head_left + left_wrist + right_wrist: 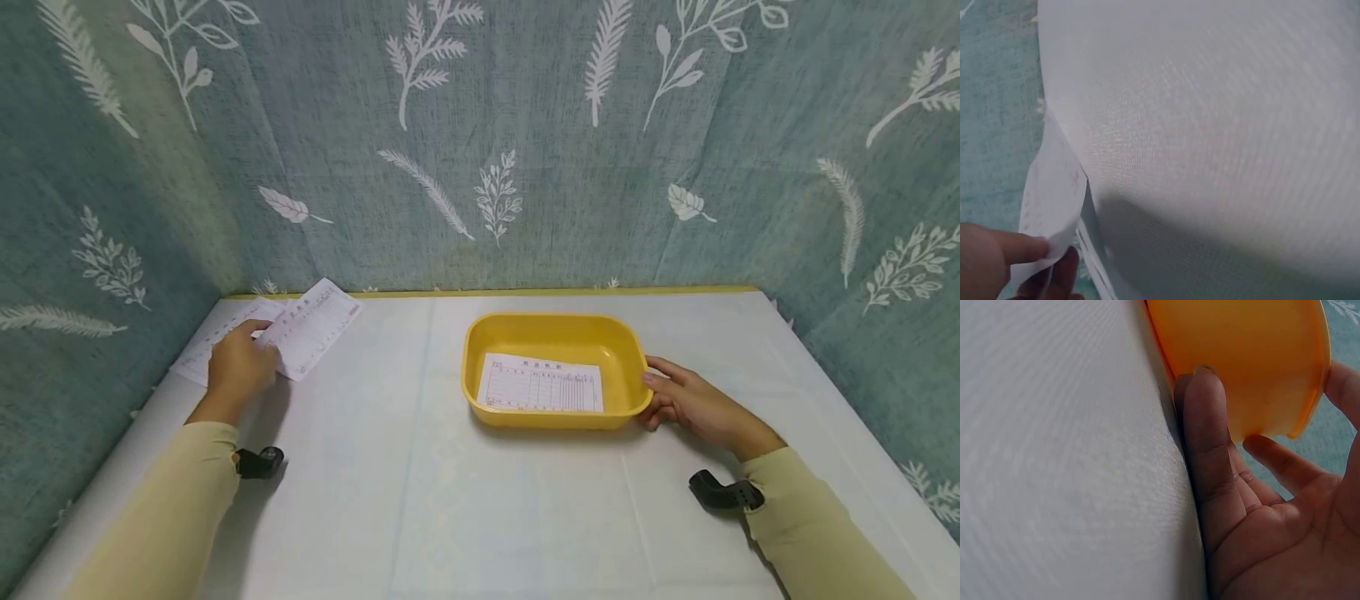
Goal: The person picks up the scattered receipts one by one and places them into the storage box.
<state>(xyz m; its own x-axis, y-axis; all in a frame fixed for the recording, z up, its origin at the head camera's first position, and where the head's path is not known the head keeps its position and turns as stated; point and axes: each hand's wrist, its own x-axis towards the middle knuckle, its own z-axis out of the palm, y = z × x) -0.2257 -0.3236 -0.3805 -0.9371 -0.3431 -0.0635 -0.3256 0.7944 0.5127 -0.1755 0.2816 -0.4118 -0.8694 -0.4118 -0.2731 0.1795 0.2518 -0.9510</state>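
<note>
A printed paper form (311,327) is pinched between the thumb and fingers of my left hand (242,364), tilted above the left side of the table. Beneath and left of it lie more printed sheets (197,354); how many is hidden. In the left wrist view, the thumb (1025,247) presses on the lifted paper (1057,181). My right hand (693,404) touches the right end of a yellow plastic basin (551,421). Seen from the right wrist, its fingers (1207,425) reach fairly straight against the basin's outer wall (1247,356). Another form (540,385) lies inside the basin.
A white cloth covers the table (480,517). Green-blue fabric (480,150) with white leaf prints walls off the back and both sides. A yellow strip (420,293) runs along the table's back edge. Black bands with cameras (258,462) sit on both wrists.
</note>
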